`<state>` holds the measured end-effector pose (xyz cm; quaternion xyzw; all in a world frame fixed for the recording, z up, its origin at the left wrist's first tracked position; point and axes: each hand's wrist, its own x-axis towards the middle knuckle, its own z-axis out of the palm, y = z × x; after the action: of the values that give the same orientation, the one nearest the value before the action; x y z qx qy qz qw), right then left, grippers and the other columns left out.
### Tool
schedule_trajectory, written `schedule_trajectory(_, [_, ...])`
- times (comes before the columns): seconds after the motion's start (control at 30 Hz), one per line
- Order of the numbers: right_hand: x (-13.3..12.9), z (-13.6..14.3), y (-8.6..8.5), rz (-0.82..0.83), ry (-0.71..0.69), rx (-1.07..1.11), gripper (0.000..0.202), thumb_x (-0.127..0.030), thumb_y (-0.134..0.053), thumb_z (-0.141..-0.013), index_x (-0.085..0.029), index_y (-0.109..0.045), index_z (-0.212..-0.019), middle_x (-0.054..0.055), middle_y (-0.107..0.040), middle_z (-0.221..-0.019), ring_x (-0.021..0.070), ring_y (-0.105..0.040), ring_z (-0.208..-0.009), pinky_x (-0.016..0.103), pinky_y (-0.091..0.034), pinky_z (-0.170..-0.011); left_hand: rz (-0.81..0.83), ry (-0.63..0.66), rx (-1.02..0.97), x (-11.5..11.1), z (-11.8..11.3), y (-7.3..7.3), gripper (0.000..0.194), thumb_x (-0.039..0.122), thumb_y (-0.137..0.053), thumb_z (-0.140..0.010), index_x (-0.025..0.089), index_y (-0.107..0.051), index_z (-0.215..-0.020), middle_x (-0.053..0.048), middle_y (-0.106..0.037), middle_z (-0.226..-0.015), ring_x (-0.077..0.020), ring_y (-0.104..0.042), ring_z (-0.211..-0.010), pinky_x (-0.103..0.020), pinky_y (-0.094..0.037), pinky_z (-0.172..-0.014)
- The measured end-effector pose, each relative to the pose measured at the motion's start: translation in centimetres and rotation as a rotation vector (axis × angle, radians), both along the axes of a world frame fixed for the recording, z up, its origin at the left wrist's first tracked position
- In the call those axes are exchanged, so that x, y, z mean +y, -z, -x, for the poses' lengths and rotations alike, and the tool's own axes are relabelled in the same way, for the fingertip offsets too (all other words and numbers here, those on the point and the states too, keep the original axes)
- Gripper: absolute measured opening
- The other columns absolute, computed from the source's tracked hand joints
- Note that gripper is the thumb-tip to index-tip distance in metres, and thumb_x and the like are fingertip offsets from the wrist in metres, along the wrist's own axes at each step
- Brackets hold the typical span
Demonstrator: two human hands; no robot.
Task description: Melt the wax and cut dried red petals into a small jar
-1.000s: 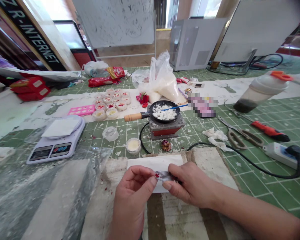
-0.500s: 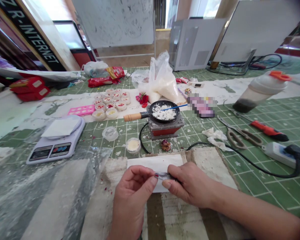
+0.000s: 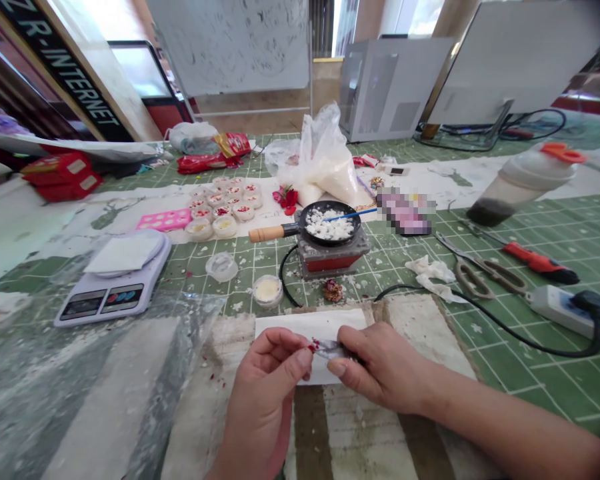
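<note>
In the head view, my left hand (image 3: 275,370) pinches a small red petal (image 3: 313,347) between thumb and fingertips. My right hand (image 3: 380,367) is wrapped round small scissors (image 3: 329,349); their handles are mostly hidden in the fist. The metal blades point left and meet the petal, with red bits showing at their tip. Both hands hover over a white sheet of paper (image 3: 280,325) on a striped cloth (image 3: 410,330). Just beyond the paper are a dried flower (image 3: 333,290) and a small cup of pale wax-like material (image 3: 267,291).
Ahead, a small pan (image 3: 330,239) of white flakes rests on a hot plate (image 3: 330,260), a blue stick in it. Petal-topped cups (image 3: 223,212) stand behind left, a kitchen scale (image 3: 115,293) nearer. Large scissors (image 3: 473,277), a cable (image 3: 510,333) and a power strip (image 3: 555,307) lie right.
The scissor blades look farther apart, and more red bits show at their tip. Both hands stay in nearly the same place; the view has shifted very slightly.
</note>
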<state>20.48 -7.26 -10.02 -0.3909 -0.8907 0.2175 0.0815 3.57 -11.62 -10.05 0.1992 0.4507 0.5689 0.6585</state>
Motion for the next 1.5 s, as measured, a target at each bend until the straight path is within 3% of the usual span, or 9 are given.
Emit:
schedule_trajectory(0.57, [-0.28,-0.05,0.22,-0.015,-0.024,-0.018,0.039,-0.046,-0.022,-0.091,-0.018,-0.046,-0.077,0.000,-0.054,-0.059,0.0108,-0.039,-0.048,0.026,-0.016,-0.049,-0.005,0.065,-0.015,0.07,0.03,0.43,0.014,0.013,-0.068,-0.068,0.017,-0.057,-0.077,0.004,-0.058,-0.067,-0.0062,-0.051,-0.060,-0.018,-0.042,-0.060])
schedule_trajectory(1.5, [-0.11,0.15,-0.02,0.016,-0.007,-0.035,0.039,-0.048,-0.024,-0.090,-0.018,-0.046,-0.076,0.000,-0.055,-0.058,0.0111,-0.041,-0.048,0.025,-0.017,-0.049,-0.092,-0.077,0.253,-0.22,-0.04,0.88,0.018,0.014,-0.072,-0.064,0.019,-0.060,-0.076,0.004,-0.064,-0.075,-0.0059,-0.059,-0.068,-0.013,-0.047,-0.064])
